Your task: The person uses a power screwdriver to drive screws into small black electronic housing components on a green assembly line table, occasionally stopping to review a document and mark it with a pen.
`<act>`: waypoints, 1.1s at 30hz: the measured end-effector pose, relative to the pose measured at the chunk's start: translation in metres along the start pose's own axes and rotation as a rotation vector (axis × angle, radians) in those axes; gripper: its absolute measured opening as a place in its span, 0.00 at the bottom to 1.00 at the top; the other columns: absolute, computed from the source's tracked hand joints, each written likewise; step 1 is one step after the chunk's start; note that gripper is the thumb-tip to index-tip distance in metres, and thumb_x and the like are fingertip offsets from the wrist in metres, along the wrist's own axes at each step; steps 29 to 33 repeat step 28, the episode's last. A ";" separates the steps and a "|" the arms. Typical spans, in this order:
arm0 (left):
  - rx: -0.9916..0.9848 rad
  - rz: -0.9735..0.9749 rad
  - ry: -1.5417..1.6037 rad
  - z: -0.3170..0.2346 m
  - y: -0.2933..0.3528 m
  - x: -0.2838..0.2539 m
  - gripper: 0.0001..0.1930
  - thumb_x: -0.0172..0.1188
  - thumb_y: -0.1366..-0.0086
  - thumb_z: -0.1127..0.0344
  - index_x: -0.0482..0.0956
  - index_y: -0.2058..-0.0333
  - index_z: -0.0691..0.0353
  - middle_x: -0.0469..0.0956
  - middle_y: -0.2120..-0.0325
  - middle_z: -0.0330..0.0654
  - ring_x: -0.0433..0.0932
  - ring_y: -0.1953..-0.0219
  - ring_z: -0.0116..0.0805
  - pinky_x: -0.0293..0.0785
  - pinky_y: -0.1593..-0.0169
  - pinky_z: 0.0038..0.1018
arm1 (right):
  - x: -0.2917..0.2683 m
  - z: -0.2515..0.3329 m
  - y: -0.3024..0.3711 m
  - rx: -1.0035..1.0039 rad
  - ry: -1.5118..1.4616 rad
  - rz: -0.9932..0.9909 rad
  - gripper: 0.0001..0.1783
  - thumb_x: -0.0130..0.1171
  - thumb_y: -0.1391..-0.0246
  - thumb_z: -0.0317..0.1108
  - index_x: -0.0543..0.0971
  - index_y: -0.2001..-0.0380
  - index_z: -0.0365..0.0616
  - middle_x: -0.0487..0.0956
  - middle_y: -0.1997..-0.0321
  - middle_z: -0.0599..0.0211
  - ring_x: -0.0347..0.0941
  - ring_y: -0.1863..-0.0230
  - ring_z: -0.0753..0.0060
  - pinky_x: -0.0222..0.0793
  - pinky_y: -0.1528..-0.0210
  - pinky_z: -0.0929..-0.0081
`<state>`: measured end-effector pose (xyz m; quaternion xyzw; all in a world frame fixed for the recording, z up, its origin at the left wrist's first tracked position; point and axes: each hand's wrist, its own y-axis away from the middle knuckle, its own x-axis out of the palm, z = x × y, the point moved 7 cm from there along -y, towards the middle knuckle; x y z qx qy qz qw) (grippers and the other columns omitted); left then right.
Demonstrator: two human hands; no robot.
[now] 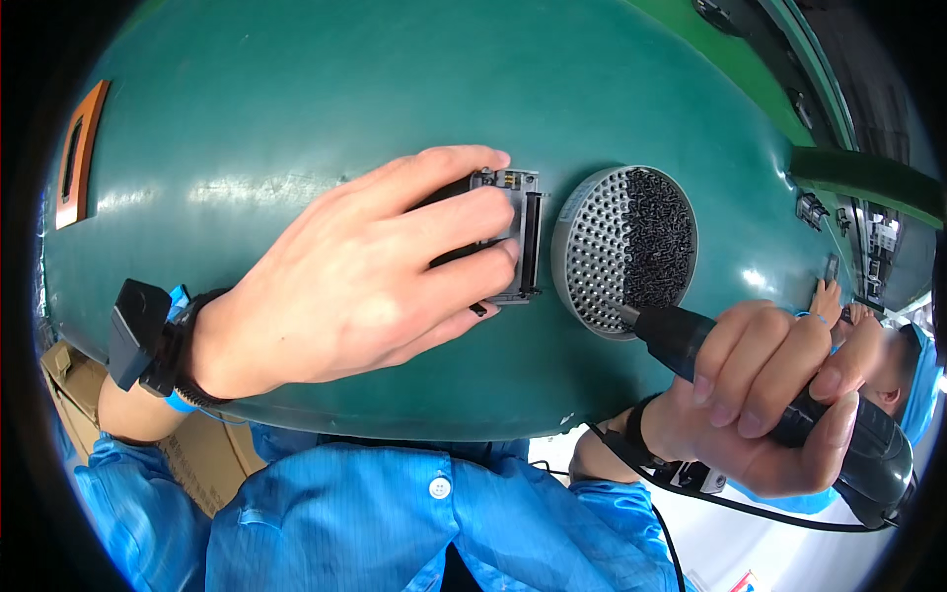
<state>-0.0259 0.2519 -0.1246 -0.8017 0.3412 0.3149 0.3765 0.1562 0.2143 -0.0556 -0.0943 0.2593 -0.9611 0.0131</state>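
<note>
My left hand (365, 266) lies over a small black and grey mechanical assembly (530, 232) on the table, its fingers curled round it; most of the part is hidden beneath them. In my right hand (760, 395) is a black electric screwdriver (676, 335), gripped round its body. Its metal tip reaches the near edge of a round grey screw dish (592, 242), just right of the assembly. Small black screws (659, 242) are heaped over the dish's right half, while rows of holes show on the left. Whether a screw sits on the tip I cannot make out.
The green table (395, 79) has an orange frame-like piece (82, 153) at its far left. A black cable (769, 503) trails from the screwdriver. On the right, a co-worker's hand (827, 301) is near small dark parts (811, 209). Cardboard boxes (202, 454) stand below the table's left edge.
</note>
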 end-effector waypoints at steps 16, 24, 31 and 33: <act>0.020 -0.061 0.010 0.000 0.006 0.004 0.21 0.74 0.58 0.69 0.80 0.63 0.67 0.76 0.59 0.47 0.75 0.46 0.58 0.79 0.50 0.42 | -0.005 0.001 0.006 -0.009 -0.012 -0.100 0.09 0.47 0.39 0.39 0.63 0.67 0.48 0.66 0.87 0.72 0.60 0.89 0.81 0.60 0.85 0.81; 0.024 -0.060 0.019 0.000 0.003 0.003 0.21 0.74 0.59 0.70 0.80 0.64 0.67 0.76 0.60 0.48 0.75 0.45 0.58 0.80 0.51 0.42 | -0.005 0.000 0.005 0.007 0.017 -0.062 0.09 0.48 0.39 0.40 0.63 0.67 0.49 0.67 0.86 0.72 0.61 0.88 0.81 0.61 0.84 0.82; 0.013 -0.030 0.004 0.000 0.003 0.002 0.20 0.73 0.58 0.70 0.81 0.63 0.66 0.77 0.58 0.48 0.75 0.44 0.57 0.80 0.51 0.43 | 0.000 -0.002 0.005 0.058 0.051 -0.088 0.09 0.49 0.39 0.41 0.63 0.66 0.50 0.67 0.86 0.73 0.62 0.89 0.80 0.63 0.84 0.81; 0.013 -0.030 0.004 0.000 0.003 0.002 0.20 0.73 0.58 0.70 0.81 0.63 0.66 0.77 0.58 0.48 0.75 0.44 0.57 0.80 0.51 0.43 | 0.000 -0.002 0.005 0.058 0.051 -0.088 0.09 0.49 0.39 0.41 0.63 0.66 0.50 0.67 0.86 0.73 0.62 0.89 0.80 0.63 0.84 0.81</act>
